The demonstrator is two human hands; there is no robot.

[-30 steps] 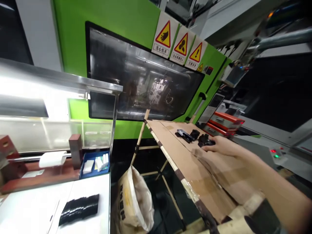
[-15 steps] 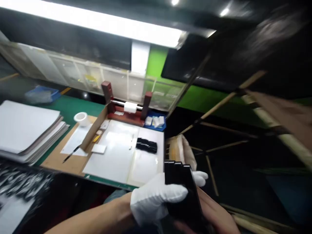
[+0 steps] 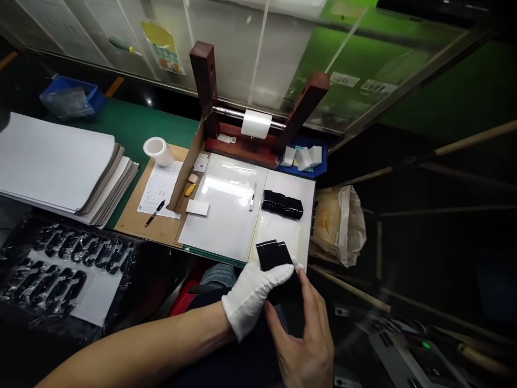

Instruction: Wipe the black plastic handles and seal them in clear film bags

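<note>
My left hand (image 3: 252,293), in a white glove, is closed round a stack of flat black plastic parts (image 3: 273,255) held at the near edge of the white work mat (image 3: 226,215). My bare right hand (image 3: 305,337) is below the stack, thumb and fingers touching its lower end. A second row of the same black parts (image 3: 281,204) lies on the mat further back, beside a pen (image 3: 252,195).
A red wooden stand with a roll of white film (image 3: 256,123) stands at the mat's far edge. A tape roll (image 3: 158,151), a paper stack (image 3: 56,167) and a tray of black parts in plastic (image 3: 60,267) lie to the left. A tan sack (image 3: 337,223) hangs to the right.
My view swung from the green machine and cardboard table down to the bench. My right hand left the parts on the cardboard; both hands now hold the black stack over the mat's edge.
</note>
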